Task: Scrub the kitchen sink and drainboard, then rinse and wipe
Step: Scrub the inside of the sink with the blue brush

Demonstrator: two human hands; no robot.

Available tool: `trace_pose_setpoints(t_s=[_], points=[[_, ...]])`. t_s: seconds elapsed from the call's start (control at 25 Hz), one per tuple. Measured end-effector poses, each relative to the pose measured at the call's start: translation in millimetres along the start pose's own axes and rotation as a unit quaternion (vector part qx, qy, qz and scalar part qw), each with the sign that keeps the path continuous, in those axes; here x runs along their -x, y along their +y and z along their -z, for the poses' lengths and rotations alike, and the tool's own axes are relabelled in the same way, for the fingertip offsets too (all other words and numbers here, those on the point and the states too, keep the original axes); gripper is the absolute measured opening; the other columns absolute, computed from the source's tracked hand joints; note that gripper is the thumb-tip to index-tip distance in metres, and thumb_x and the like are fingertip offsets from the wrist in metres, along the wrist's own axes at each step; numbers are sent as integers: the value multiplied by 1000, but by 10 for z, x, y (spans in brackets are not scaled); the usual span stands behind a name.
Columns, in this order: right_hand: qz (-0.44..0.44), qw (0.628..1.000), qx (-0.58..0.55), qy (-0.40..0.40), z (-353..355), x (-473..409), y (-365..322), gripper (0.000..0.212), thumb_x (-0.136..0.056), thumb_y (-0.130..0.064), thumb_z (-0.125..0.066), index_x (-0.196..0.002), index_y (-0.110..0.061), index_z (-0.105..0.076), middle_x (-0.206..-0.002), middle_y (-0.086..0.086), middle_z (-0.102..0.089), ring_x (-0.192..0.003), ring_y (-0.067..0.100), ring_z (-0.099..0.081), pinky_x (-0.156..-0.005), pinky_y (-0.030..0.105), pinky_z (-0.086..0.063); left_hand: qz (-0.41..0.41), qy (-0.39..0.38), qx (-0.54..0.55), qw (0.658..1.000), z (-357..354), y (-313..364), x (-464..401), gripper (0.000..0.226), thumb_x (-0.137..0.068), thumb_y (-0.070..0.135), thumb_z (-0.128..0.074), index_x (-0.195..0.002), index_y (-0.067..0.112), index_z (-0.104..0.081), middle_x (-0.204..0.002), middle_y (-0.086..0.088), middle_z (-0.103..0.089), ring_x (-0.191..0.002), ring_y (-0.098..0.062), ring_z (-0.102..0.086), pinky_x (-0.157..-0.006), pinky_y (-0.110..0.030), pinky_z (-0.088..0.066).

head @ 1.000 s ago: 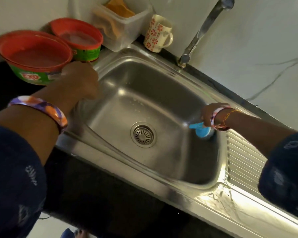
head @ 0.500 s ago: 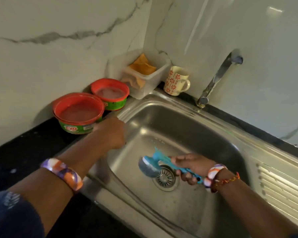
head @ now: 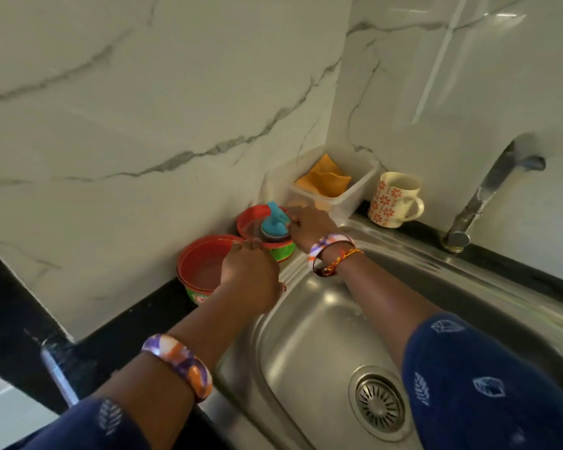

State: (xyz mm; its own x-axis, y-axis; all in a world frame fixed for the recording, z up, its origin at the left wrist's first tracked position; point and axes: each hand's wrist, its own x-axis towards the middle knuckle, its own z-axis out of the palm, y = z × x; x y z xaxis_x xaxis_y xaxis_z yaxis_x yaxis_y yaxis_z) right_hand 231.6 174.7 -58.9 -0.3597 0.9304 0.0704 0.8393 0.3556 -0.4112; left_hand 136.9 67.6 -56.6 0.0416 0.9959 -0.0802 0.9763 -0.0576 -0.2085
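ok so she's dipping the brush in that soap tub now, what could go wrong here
1. The far soap tub sits right at the sink rim; the brush pressing into it could tip or slide it into the basin.
2. The left hand reaches over the near tub and could knock it.
3. The right hand works close to the clear container and could nudge it.

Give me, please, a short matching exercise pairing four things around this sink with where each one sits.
Things:
1. brush
2. mug
3. orange cloth
4. drain

Places:
A. in the clear box
B. in the sink's floor
C. over the far red tub
D. on the counter, between box and tap

Pairs: 1-C, 2-D, 3-A, 4-B
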Motion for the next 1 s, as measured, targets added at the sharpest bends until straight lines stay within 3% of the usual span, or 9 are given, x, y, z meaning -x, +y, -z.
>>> trace_pose_setpoints(t_s=[0.2, 0.4, 0.52, 0.6, 0.68, 0.72, 0.8, 0.88, 1.0], points=[[82, 995, -2, -48, 6, -46, -80, 36, -91, -12, -48, -124, -7, -61, -126, 19, -59, -120, 34, -52, -101, 37, -39, 7, -8, 0, 1000, 33, 30, -14, 55, -96, 48, -41, -136, 12, -45, -145, -15, -38, -135, -29, -35, -106, -36, -32], [39, 993, 104, -37, 43, -144, -29, 35, -94, -24, -44, -121, -9, -61, -124, 15, -59, -116, 32, -54, -92, 32, -42, 9, -22, -3, 1000, 22, 38, -16, 56, -93, 48, -46, -135, 11, -48, -148, -19, -31, -136, -30, -32, -108, -36, -31], [39, 996, 69, -45, 5, -98, -148, 37, -94, -22, -43, -126, -10, -58, -124, 17, -57, -117, 31, -53, -94, 31, -41, -4, -19, -1, 1000, 21, 28, -26, 50, -93, 49, -45, -125, 12, -56, -138, -14, -46, -129, -29, -42, -101, -34, -37], [26, 999, -19, -26, 189, 62, -173, 37, -94, -15, -44, -128, -10, -57, -115, 18, -63, -99, 18, -61, -79, 24, -48, -5, -15, -6, 1000, 22, 19, -33, 53, -92, 50, -46, -127, 11, -55, -137, -13, -46, -129, -29, -42, -102, -34, -36], [-44, 978, -200, 29, 447, 330, -106, 35, -93, -12, -46, -126, -9, -58, -78, 10, -66, -49, 2, -54, -44, 12, -38, 4, -18, -18, 1000, -26, -3, -19, 64, -92, 53, -44, -137, 8, -44, -145, -16, -37, -135, -29, -34, -110, -37, -27], [-89, 956, -275, 51, 575, 529, 1, 32, -94, -14, -47, -123, -8, -59, -64, 4, -62, -36, 1, -44, -36, 11, -32, 7, -19, -16, 1000, -64, -3, -1, 70, -92, 54, -42, -142, 5, -36, -149, -17, -30, -139, -29, -28, -113, -38, -21], [-162, 932, -323, 3, 766, 892, 218, 25, -97, -17, -47, -115, -5, -60, -58, -3, -65, -41, 3, -47, -39, 14, -37, 14, 17, -1, 1000, -133, -41, 29, 75, -94, 52, -40, -147, 2, -21, -154, -16, -20, -144, -27, -19, -117, -38, -12], [-240, 923, -283, -106, 789, 1318, 499, 18, -98, -12, -43, -102, -7, -59, -69, 0, -65, -58, 9, -53, -49, 19, -45, -27, 89, 18, 995, -172, 19, 76, 73, -95, 45, -42, -148, 3, -15, -156, -14, -15, -145, -24, -14, -118, -35, -9], [-359, 891, -183, -212, 659, 2017, 1019, 22, -96, -11, -44, -80, -3, -57, -58, 7, -49, -44, 11, -41, -35, 12, -34, -85, 120, 98, 984, -162, 326, 168, 53, -95, 33, -47, -139, 7, -35, -147, -11, -36, -136, -25, -35, -107, -35, -33]])
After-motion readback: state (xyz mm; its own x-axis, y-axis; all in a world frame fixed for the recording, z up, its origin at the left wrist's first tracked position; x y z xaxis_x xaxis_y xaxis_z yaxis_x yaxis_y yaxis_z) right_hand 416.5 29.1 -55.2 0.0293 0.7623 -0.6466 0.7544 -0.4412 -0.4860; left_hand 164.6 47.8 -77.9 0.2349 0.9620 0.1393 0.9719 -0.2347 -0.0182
